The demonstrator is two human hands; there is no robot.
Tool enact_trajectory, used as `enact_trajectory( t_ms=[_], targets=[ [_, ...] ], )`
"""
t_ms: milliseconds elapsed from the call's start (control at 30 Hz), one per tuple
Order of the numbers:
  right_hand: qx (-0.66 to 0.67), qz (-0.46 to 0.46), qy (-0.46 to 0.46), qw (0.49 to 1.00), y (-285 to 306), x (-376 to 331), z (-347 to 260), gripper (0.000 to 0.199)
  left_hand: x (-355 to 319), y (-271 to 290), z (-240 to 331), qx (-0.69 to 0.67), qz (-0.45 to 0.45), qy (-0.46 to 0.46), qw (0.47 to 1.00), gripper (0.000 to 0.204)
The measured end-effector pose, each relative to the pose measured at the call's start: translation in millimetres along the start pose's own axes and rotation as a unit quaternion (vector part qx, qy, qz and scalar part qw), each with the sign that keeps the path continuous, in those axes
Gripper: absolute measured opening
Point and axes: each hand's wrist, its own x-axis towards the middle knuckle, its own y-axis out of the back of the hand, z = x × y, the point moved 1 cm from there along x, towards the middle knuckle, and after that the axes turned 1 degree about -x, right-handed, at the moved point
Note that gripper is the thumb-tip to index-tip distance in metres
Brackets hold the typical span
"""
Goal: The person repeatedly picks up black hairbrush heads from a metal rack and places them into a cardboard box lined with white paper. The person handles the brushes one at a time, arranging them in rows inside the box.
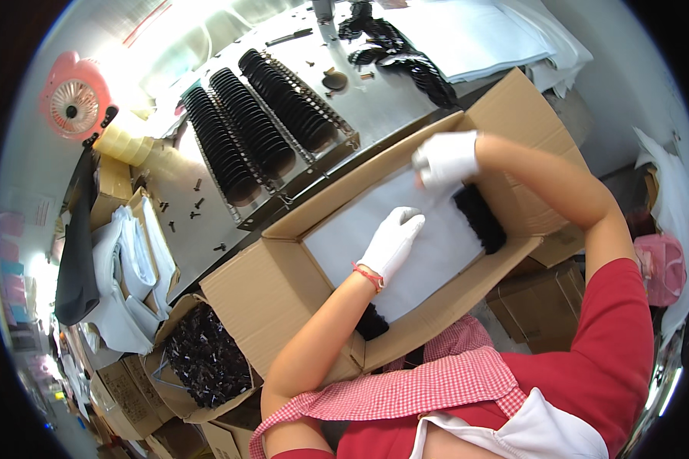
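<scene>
An open cardboard box (285, 289) lies tilted across the middle, its flaps spread. A white sheet (343, 243) covers most of its inside. Black, bristly-looking pieces show past the sheet, one (480, 219) at the right end and another (373, 323) by the lower left corner. My left hand (393, 241), in a white glove with a red band at the wrist, is over the sheet, fingers curled together; what they hold, if anything, is hidden. Toward the far side of the box, my right hand (445, 161), also gloved, is blurred, its fingers bent.
Behind the box, a metal table (172, 243) carries three racks of black discs (251, 122), loose screws and a black pile (406, 57). White sheets (475, 38) lie farther right. A carton of dark pieces (207, 356) stands at lower left; a pink fan (75, 96) is far left.
</scene>
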Motion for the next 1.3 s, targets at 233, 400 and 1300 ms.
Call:
enact_trajectory(
  t_ms=[233, 400, 1300],
  targets=[
    [0.089, 0.266, -0.004, 0.96, 102, 148, 67, 0.059, -3, 19, 13, -0.007, 0.044, -0.046, 0.998, 0.04],
    [-0.041, 0.191, -0.045, 0.98, 125, 217, 79, 0.096, -19, 37, 5, -0.021, 0.099, -0.011, 0.995, 0.037],
    [0.414, 0.152, 0.147, 0.886, 86, 54, -2, 0.014, 1, 30, 40, -0.172, 0.183, -0.144, 0.957, 0.052]
  ],
)
